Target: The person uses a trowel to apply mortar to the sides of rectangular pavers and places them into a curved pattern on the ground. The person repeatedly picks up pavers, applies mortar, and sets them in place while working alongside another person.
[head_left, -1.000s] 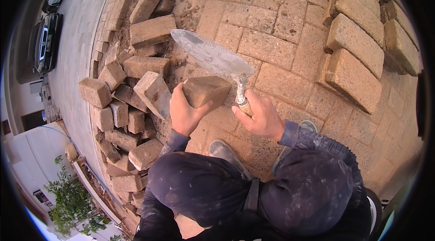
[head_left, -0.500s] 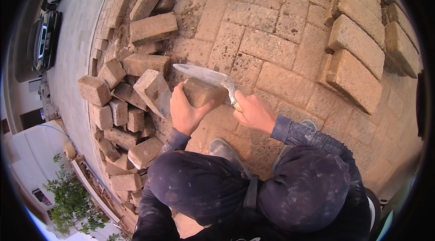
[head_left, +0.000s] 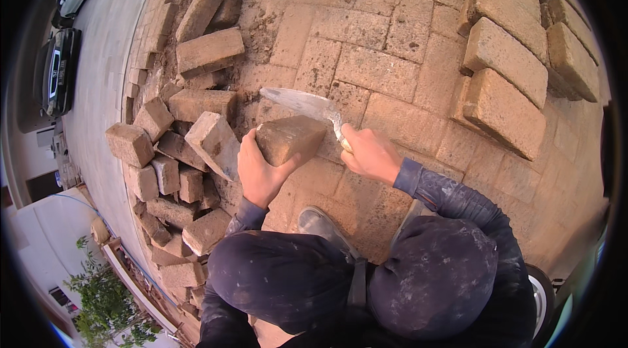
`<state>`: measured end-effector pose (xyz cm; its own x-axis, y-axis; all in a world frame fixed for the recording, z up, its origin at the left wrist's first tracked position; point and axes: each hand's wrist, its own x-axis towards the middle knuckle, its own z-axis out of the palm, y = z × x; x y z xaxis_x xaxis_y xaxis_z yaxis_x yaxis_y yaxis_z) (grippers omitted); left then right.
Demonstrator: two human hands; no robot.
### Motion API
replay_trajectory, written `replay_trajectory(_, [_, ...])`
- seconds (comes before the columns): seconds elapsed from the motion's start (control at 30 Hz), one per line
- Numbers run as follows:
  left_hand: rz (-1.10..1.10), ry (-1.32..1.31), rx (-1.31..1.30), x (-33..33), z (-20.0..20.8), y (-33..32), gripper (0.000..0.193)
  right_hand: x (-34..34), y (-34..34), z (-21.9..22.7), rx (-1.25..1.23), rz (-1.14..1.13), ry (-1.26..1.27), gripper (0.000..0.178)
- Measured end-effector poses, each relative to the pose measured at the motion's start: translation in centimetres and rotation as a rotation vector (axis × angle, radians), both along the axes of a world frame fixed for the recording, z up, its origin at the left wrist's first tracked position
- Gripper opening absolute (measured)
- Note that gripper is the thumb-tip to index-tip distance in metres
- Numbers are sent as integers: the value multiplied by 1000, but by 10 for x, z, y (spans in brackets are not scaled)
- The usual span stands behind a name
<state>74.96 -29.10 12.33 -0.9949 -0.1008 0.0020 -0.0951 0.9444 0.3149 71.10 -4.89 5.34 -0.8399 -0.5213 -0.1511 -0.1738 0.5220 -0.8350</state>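
A brown paving brick (head_left: 291, 139) is held up in front of my knees, tilted, with a corner toward me. My left hand (head_left: 260, 168) grips it from its left and near side, thumb along the lower edge. In my right hand (head_left: 371, 154) is a trowel (head_left: 304, 103), fingers closed round its handle. Its worn, pale blade points left and lies just beyond the brick's far edge. I cannot tell whether blade and brick touch.
Loose bricks (head_left: 170, 174) lie heaped on my left. Stacked bricks (head_left: 507, 60) stand in rows at the right, on laid paving (head_left: 379, 67) with scattered soil. My shoe (head_left: 320, 222) is just below the brick. Parked cars (head_left: 62, 70) and a leafy plant (head_left: 104, 302) are far left.
The trowel blade has shifted slightly right and away from my left hand, showing more of the brick's top. The brick has tilted a little, still in my left hand.
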Motion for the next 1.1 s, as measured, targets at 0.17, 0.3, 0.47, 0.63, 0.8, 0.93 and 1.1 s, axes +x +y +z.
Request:
replay_trajectory(0.17, [-19,5,47,-3,-4,2,95,18,-1,-9,69,71,-44,25])
replay_trajectory(0.3, [-25,109,101,8,-1,-10,102,0,10,-10,111,59,8,24])
replay_trajectory(0.47, [151,106,719,61,-45,-22,104,2,31,48,50,107,287,24])
replay_trajectory(0.63, [424,129,1253,78,-137,-48,87,-4,22,74,147,492,599,32])
replay_trajectory(0.8, [592,178,1777,51,-146,-34,81,-1,19,91,321,649,653,32])
replay_trajectory(0.93, [429,266,1379,49,-117,-13,75,2,7,92,535,649,683,26])
replay_trajectory(1.1, [281,257,846,51,-105,-23,97,-41,-39,96,486,425,714,25])
